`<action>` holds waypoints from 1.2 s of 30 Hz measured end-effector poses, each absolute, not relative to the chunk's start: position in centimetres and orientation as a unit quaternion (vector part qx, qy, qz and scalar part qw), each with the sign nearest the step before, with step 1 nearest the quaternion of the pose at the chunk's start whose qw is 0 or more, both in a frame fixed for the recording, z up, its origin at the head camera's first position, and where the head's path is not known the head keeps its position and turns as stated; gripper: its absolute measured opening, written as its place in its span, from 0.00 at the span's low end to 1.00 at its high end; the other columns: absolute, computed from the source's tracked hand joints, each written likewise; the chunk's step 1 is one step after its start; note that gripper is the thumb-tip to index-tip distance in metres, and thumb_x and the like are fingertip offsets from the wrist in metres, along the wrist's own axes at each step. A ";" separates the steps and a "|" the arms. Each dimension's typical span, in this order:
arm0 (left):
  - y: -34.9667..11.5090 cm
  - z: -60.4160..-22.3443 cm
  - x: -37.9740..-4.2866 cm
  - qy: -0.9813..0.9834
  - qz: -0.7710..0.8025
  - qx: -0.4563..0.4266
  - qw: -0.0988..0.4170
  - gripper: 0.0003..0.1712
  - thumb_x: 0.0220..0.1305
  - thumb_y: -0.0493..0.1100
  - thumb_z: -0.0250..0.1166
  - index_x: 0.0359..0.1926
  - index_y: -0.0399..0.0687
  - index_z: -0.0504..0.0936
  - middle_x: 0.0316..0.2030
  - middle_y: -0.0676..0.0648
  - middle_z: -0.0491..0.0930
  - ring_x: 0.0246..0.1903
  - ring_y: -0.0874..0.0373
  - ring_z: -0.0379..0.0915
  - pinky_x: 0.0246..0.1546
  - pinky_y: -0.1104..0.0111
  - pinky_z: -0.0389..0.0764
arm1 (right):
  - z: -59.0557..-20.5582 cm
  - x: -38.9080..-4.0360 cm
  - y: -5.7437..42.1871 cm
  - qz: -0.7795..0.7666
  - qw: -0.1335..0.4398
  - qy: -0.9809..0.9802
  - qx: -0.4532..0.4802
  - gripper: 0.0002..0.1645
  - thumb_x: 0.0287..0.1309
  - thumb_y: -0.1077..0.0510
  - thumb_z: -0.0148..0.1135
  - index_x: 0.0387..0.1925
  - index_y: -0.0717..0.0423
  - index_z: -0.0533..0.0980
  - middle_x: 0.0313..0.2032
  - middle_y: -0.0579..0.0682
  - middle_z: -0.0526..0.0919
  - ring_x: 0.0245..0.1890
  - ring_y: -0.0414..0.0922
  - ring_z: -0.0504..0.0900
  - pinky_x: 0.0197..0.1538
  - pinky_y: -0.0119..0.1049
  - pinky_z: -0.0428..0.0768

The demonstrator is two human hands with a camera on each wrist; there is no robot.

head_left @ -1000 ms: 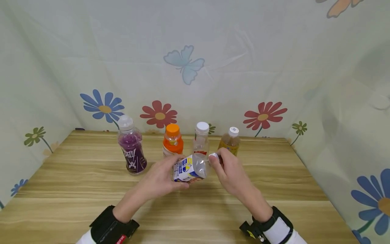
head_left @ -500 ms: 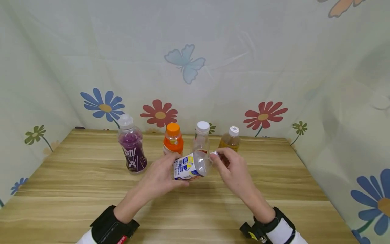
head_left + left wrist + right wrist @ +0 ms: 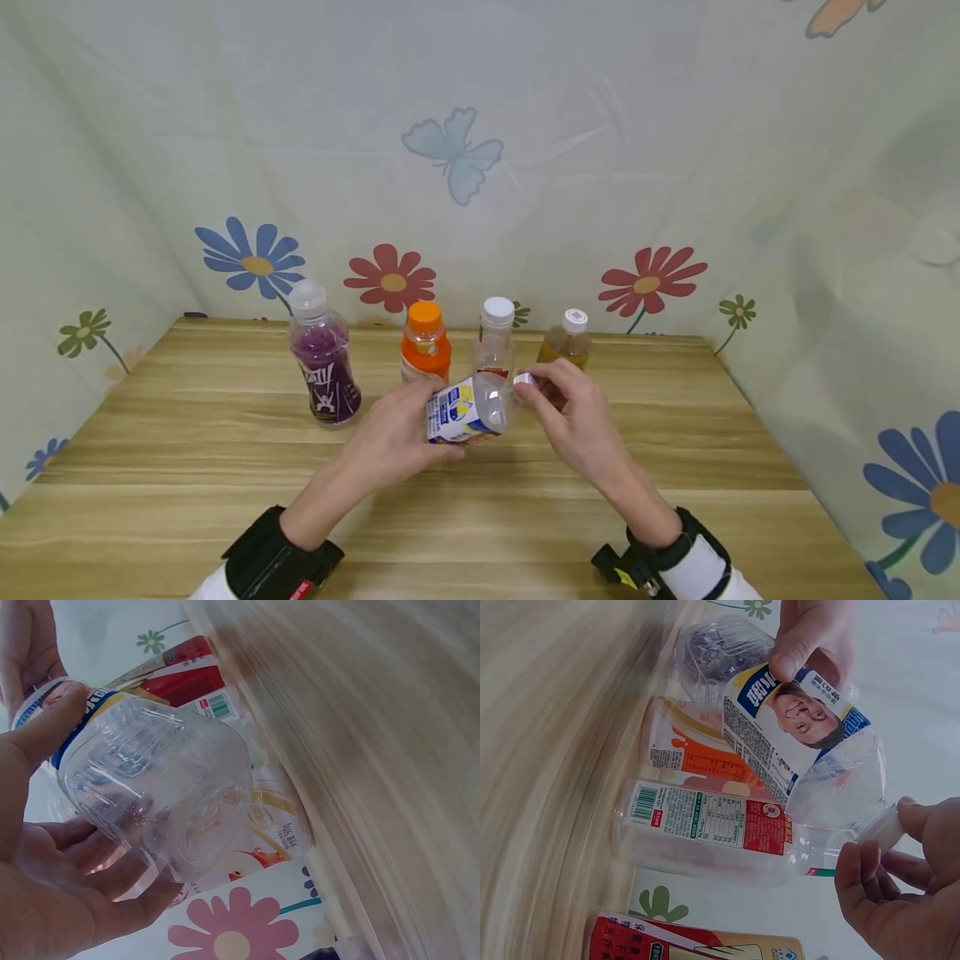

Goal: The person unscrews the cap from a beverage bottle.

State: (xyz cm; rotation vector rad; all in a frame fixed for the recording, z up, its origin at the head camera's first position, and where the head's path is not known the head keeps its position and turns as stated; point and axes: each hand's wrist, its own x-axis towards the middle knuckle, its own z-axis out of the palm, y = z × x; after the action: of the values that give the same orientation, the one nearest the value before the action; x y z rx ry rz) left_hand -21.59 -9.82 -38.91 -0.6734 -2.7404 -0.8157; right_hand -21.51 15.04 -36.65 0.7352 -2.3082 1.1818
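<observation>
My left hand [image 3: 397,429] grips a clear plastic bottle [image 3: 491,402] with a white, blue and yellow label, tilted on its side above the table. Its neck points right, towards my right hand [image 3: 577,417], whose thumb and fingers pinch the white cap [image 3: 883,829] at the bottle's mouth. Whether the cap is loose on the neck, I cannot tell. In the left wrist view the thumb lies across the label and the fingers curl under the bottle's clear base [image 3: 202,802]. No liquid shows inside, only some droplets.
Behind the hands several bottles stand on the wooden table [image 3: 187,467]: a purple-labelled one [image 3: 330,387], an orange-capped one [image 3: 425,346], a clear white-capped one [image 3: 495,342] and one with yellowish contents [image 3: 566,346]. A flowered cloth [image 3: 675,167] rises behind the table.
The fingers of my right hand have shifted around the cap, and more of its white side shows between them. The left hand and the bottle have hardly moved.
</observation>
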 end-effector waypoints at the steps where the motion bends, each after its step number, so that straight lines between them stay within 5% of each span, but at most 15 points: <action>1: -9.8 -38.9 -21.6 -0.928 -0.276 -0.227 0.102 0.46 0.39 0.57 0.83 0.59 0.50 0.74 0.45 0.55 0.78 0.39 0.63 0.73 0.41 0.73 0.73 | -36.6 -21.5 15.1 0.428 0.219 -0.835 0.266 0.09 0.61 0.62 0.67 0.43 0.58 0.81 0.32 0.40 0.74 0.26 0.39 0.73 0.26 0.29 0.74; 36: -10.2 -38.9 -21.7 -0.931 -0.279 -0.224 0.076 0.50 0.40 0.55 0.82 0.64 0.44 0.72 0.51 0.50 0.77 0.46 0.58 0.75 0.48 0.66 0.73 | -35.2 -20.8 15.7 0.445 0.119 -0.842 0.280 0.17 0.59 0.65 0.68 0.51 0.59 0.81 0.44 0.40 0.78 0.32 0.43 0.77 0.32 0.31 0.79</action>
State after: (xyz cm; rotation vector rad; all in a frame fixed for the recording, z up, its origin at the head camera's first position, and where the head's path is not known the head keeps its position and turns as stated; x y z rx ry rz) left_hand -21.69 -10.17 -38.90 -0.6729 -2.7893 -0.8370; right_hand -20.76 15.69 -35.25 0.8196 -2.4619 1.3005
